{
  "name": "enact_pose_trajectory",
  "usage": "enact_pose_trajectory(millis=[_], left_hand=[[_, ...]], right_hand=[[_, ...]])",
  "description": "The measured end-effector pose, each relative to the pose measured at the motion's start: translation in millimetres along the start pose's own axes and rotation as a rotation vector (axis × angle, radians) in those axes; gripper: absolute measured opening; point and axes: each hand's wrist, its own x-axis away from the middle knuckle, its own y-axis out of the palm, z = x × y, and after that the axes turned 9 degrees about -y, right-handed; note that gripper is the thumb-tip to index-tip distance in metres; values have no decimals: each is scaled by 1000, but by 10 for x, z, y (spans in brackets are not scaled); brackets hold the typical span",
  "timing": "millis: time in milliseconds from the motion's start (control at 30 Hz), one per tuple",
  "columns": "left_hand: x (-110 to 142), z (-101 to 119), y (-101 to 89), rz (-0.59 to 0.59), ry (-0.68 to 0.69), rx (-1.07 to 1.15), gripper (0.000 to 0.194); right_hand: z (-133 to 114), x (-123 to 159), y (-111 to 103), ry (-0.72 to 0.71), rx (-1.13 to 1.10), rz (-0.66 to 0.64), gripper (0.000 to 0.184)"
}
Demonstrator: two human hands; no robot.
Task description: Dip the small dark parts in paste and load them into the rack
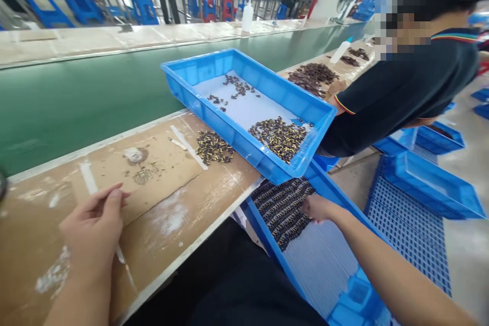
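My left hand point(95, 219) hovers over the brown work surface, thumb and fingers pressed together; whatever they pinch, if anything, is hidden. Close to it lies a cardboard sheet point(171, 173) with a white smear point(135, 155). My right hand point(319, 209) has its fingers bent together at the edge of neat rows of small dark parts point(282, 209). These rows lie in a lower blue tray point(344, 198), and the fingertips are too small to read. Above stands a blue bin point(233, 137) with loose dark and yellow parts point(278, 137).
A loose pile of similar parts point(214, 146) lies beside the bin. A green conveyor belt point(95, 94) runs behind. At right sits a co-worker point(405, 86) near brown pieces point(313, 79). Blue trays point(439, 178) stand on the right; a white bottle point(247, 16) stands beyond the belt.
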Motion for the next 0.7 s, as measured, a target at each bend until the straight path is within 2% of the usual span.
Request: enact_pose_trajectory(millis=[67, 100, 133, 167, 200, 267, 300, 367, 433, 500, 567, 633, 700], left_hand=[[9, 61, -4, -4, -38, 57, 34], [21, 85, -19, -9, -23, 54, 32], [46, 114, -47, -19, 15, 23, 32], [91, 155, -92, -37, 64, -18, 31], [157, 212, -159, -77, 111, -56, 31], [362, 371, -366, -242, 188, -91, 28], [497, 460, -510, -374, 219, -90, 26], [812, 608, -876, -656, 274, -64, 22], [1150, 647, -1323, -842, 315, -34, 18], [1477, 548, -1816, -881, 298, 9, 29], [1779, 348, -2321, -823, 226, 63, 38], [2052, 125, -2795, -749, 136, 103, 32], [2267, -64, -3182, -610, 37, 113, 24]], right_hand=[[-615, 144, -96, -223, -117, -246, 22], [-956, 210, -137, -438, -258, -470, 19], [-1303, 255, -170, -650, -393, -594, 23], [-1645, 267, -193, -801, -471, -582, 27], [-1974, 239, -204, -904, -497, -450, 26], [-2560, 55, -192, -1028, -451, -50, 23], [-2811, -86, -175, -1056, -396, 117, 24], [-3225, -401, -138, -1082, -252, 296, 28], [-3523, -670, -116, -1068, -70, 306, 27], [-3703, -849, -108, -1028, 129, 241, 25], [-3770, -978, -101, -998, 309, 156, 29], [-3752, -1132, -78, -973, 411, 103, 29], [-3706, -1344, -38, -1033, 391, 119, 21]])
